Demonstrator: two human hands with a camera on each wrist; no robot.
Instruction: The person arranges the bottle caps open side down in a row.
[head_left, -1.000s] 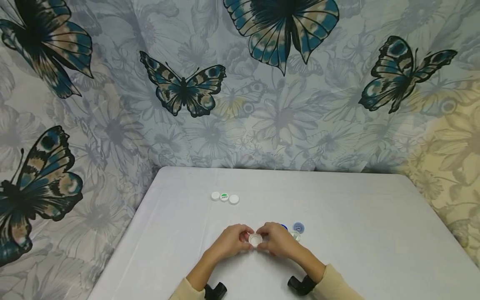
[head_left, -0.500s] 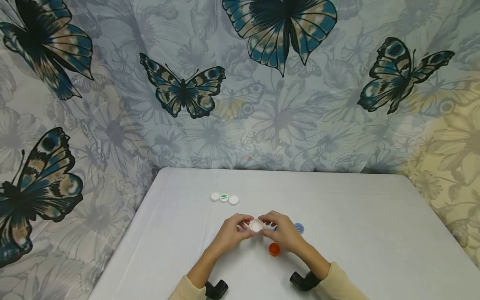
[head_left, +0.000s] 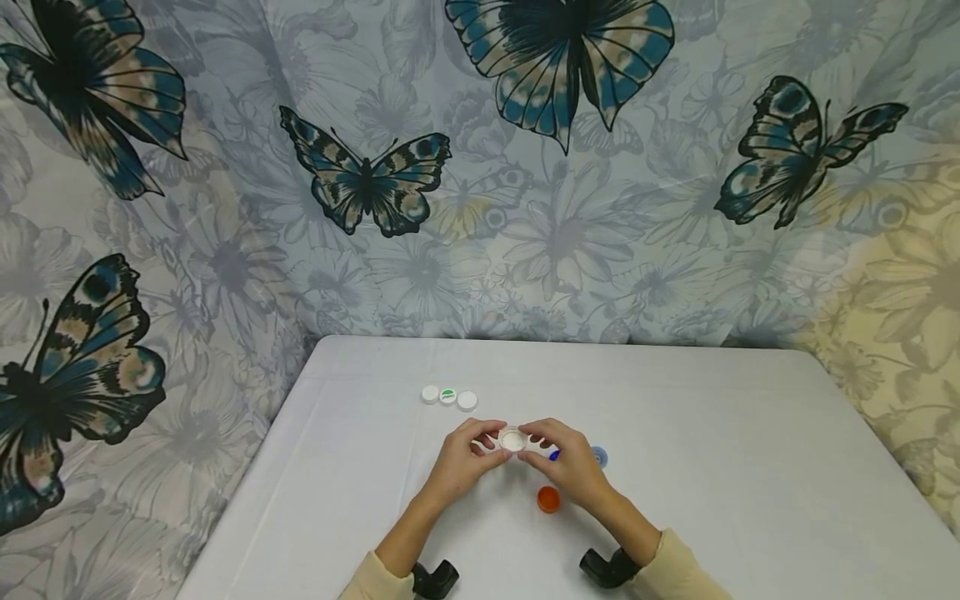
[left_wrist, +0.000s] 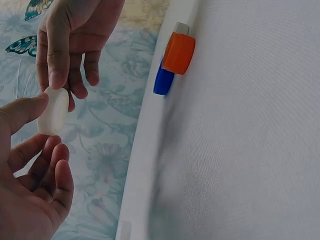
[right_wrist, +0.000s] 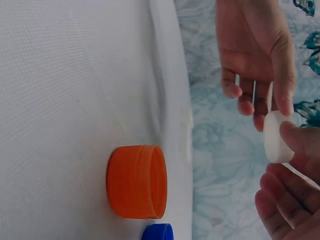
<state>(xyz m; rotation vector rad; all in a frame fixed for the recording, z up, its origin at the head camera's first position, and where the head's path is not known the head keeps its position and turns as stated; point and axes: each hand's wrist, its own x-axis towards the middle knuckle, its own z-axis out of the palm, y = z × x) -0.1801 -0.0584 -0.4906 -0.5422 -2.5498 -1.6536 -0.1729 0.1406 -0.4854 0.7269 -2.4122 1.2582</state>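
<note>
A round white bottle cap [head_left: 513,439] is held up off the table between both hands, its hollow side facing the head view. My left hand [head_left: 461,462] pinches one side of its rim with thumb and fingertips. From the opposite side, my right hand [head_left: 567,461] pinches it the same way. Both wrist views show the white cap [left_wrist: 53,112] edge-on. Below the right hand, an orange cap [head_left: 548,500] rests on the table. A dark blue cap [head_left: 554,456] and a lighter blue cap [head_left: 599,456] are partly hidden by the right hand.
Three small white caps, the middle one [head_left: 447,397] with a green mark, stand in a row farther back on the white-covered table [head_left: 720,433]. A butterfly-patterned cloth [head_left: 600,275] hangs behind the table. Black wrist devices [head_left: 609,568] sit near the sleeves.
Both hands have moved away from the body with the white cap between them. The orange cap, hidden one second ago, now shows below the right hand.
</note>
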